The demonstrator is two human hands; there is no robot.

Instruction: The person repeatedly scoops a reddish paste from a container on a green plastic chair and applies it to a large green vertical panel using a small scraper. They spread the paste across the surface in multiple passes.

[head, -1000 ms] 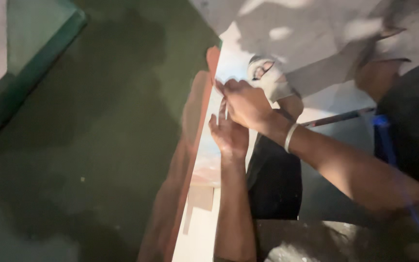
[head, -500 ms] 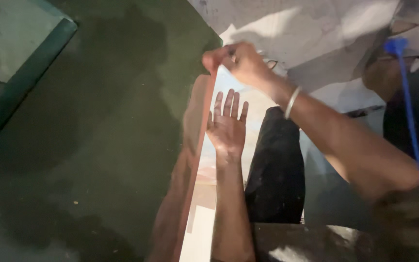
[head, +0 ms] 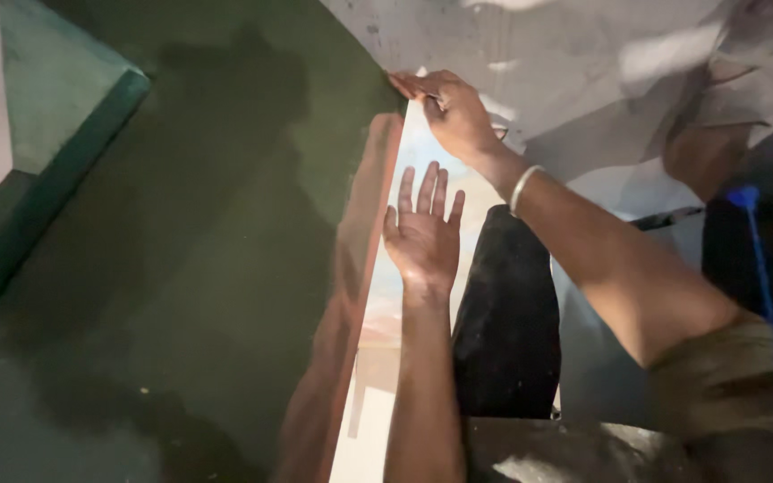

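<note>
Right hand (head: 454, 112) moved to strip's (head: 378, 295) top | left hand (head: 424, 234) flat beside strip

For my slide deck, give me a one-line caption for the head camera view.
Left hand pressed flat on a pale panel against a dark green wall, right hand gripping its top corner.

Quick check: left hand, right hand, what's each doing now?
Left hand: open, flat on the pale panel.
Right hand: fingers pinching the panel's top corner.
</note>
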